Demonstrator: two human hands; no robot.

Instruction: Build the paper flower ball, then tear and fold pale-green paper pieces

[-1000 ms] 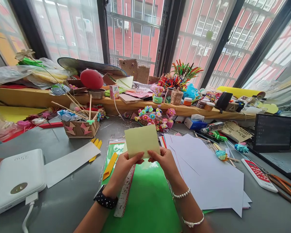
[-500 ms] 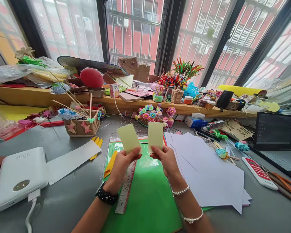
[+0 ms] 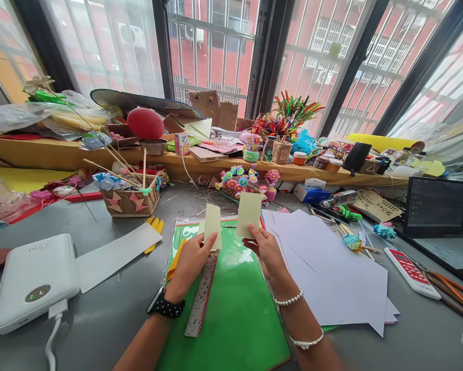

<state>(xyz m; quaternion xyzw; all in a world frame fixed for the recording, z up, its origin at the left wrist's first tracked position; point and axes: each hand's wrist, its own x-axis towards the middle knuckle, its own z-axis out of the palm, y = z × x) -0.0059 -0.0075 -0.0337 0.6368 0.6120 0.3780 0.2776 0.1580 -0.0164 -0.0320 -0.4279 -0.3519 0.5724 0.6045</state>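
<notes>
Between thumb and fingers, my left hand (image 3: 189,263) pinches a pale yellow paper piece (image 3: 212,222); it is turned partly edge-on, and a bit of paper shows behind it. My right hand (image 3: 269,255) grips another pale yellow paper rectangle (image 3: 249,212), held nearly upright with the thumb on its front. The two pieces are apart, above a green sheet (image 3: 235,309) in a clear sleeve. Beneath my left hand a printed ruler (image 3: 201,304) lies slantwise on the green sheet. Folded yellow paper (image 3: 176,262) sits at the sheet's left edge, partly hidden by my left hand.
White sheets (image 3: 331,273) spread to the right, near a red-and-white calculator (image 3: 411,273) and a laptop (image 3: 435,221). On the left are a white power bank (image 3: 34,283), a white strip (image 3: 119,255) and a cardboard box (image 3: 129,201) with sticks. Crafts crowd the sill (image 3: 200,167).
My left hand has lowered slightly and turned its paper, which looks narrower now. My right hand has shifted its piece slightly, tilting it to the right.
</notes>
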